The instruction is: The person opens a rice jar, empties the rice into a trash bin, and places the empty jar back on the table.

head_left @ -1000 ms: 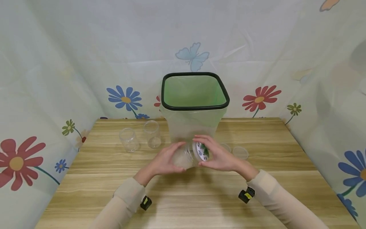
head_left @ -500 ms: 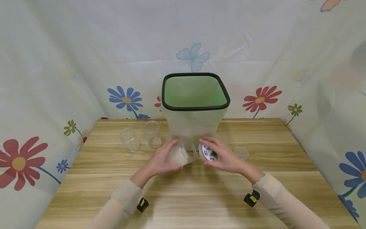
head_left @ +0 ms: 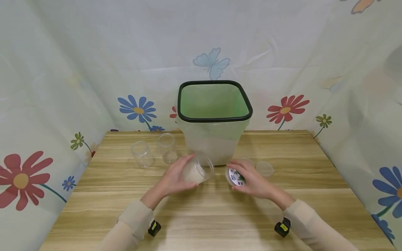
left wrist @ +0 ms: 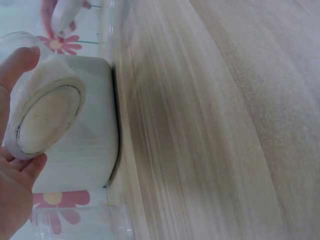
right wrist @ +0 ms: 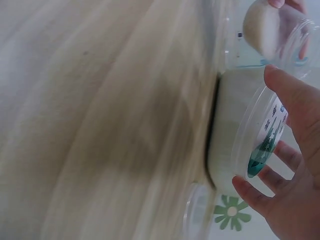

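My left hand [head_left: 175, 176] grips a clear plastic jar [head_left: 198, 169] partly filled with a white, grainy substance. The jar is tilted, its open mouth toward the right; the left wrist view shows its round base [left wrist: 50, 120]. My right hand [head_left: 252, 177] holds a clear screw lid [head_left: 236, 177] by its edge, with a label printed in green and dark blue. In the right wrist view thumb and fingers span the lid [right wrist: 265, 131]. Lid and jar are apart, both above the table in front of the bin.
A pale green bin [head_left: 213, 139] with a black rim stands at the back middle. Two clear jars [head_left: 142, 154] stand to its left. Clear lids [head_left: 264, 168] lie on the wooden table [head_left: 201, 216] at right. Flower-printed cloth [head_left: 282, 52] hangs behind and along both sides.
The lid has come away from the jar. My right hand has moved it right and toward me, while my left hand has shifted slightly left with the jar.
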The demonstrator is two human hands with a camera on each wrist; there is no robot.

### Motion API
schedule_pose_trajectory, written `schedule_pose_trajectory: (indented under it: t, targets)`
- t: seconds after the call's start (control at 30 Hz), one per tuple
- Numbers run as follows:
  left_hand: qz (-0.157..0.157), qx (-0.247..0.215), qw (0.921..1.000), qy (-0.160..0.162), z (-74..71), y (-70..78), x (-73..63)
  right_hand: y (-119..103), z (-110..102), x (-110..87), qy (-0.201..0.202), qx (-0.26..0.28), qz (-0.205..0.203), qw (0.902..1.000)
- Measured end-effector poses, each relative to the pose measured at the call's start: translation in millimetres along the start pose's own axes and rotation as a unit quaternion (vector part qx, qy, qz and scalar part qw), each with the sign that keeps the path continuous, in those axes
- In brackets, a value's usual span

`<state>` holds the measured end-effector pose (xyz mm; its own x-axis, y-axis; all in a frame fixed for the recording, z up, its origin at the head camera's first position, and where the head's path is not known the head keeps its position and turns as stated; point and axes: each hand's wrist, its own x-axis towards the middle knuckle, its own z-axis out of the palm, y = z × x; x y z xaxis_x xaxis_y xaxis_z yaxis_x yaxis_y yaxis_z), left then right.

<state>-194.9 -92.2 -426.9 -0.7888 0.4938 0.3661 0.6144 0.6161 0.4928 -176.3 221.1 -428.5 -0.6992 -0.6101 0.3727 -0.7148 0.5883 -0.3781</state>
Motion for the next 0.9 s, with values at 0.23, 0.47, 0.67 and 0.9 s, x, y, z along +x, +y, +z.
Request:
schedule_pose_trajectory:
  t: [0.23,0.47,0.67,0.9]
  targets:
    - [0.004,0.0,1.0,0.008,-0.7,1.4,-2.2,7,8,-11.5,0.0,-0.017,0.002,0.9998]
    - [0.002,-0.004,1.0,0.003,-0.1,1.8,-4.2,13,19,-22.6,-0.018,-0.026,0.027,0.9991]
    - [0.012,0.0,0.9998,0.016,1.5,0.4,-4.9,17,26,-26.2,-0.021,-0.037,0.03,0.9987]
    - [0.016,0.002,0.9997,0.019,1.6,0.2,-5.1,21,29,-27.2,-0.039,-0.026,0.037,0.9982]
